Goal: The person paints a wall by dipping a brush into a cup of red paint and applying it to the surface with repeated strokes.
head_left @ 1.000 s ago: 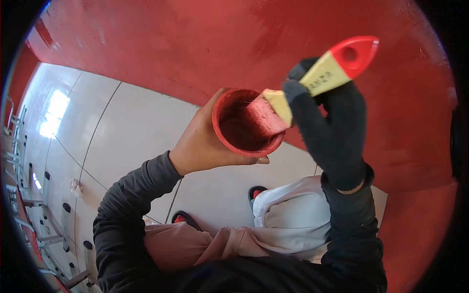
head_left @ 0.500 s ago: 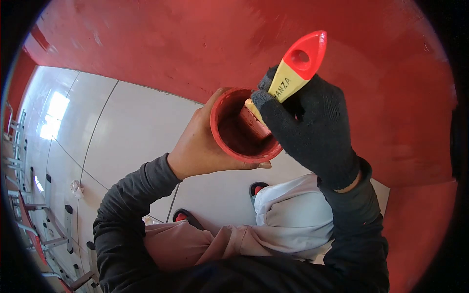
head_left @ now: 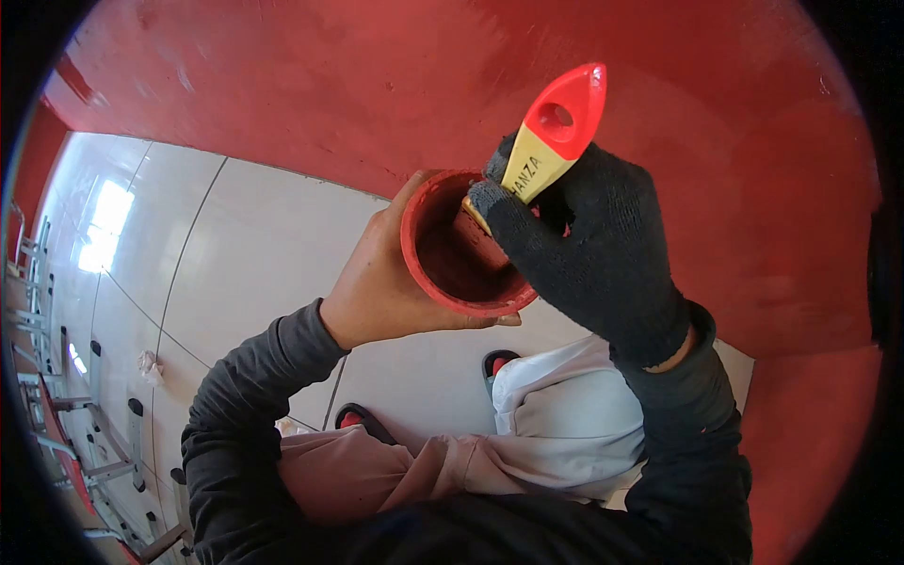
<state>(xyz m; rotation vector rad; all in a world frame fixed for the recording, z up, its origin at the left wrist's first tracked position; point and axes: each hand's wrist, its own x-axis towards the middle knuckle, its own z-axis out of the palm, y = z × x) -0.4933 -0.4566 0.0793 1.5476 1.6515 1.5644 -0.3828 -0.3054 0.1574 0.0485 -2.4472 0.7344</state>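
Note:
My bare left hand (head_left: 381,278) is wrapped around a red paint cup (head_left: 411,252), its open mouth tilted toward me. Dark red paint coats the cup's inside. In a black knit glove, my right hand (head_left: 598,240) grips a paintbrush (head_left: 537,165) by its yellow handle with a red, holed end. The handle points up and away from the cup. The brush's lower part reaches into the cup along the right inner side; the bristle tips are hidden inside, partly behind my gloved fingers.
A red painted wall (head_left: 311,75) rises in front and to the right. White tiles (head_left: 254,226) cover the floor. Metal-legged chairs or stools (head_left: 94,405) stand at the left, near a crumpled scrap (head_left: 149,367). My sandalled feet (head_left: 363,422) are below the cup.
My right hand and the paintbrush have shifted a little left, the brush going slightly deeper into the cup. The cup has moved slightly left too.

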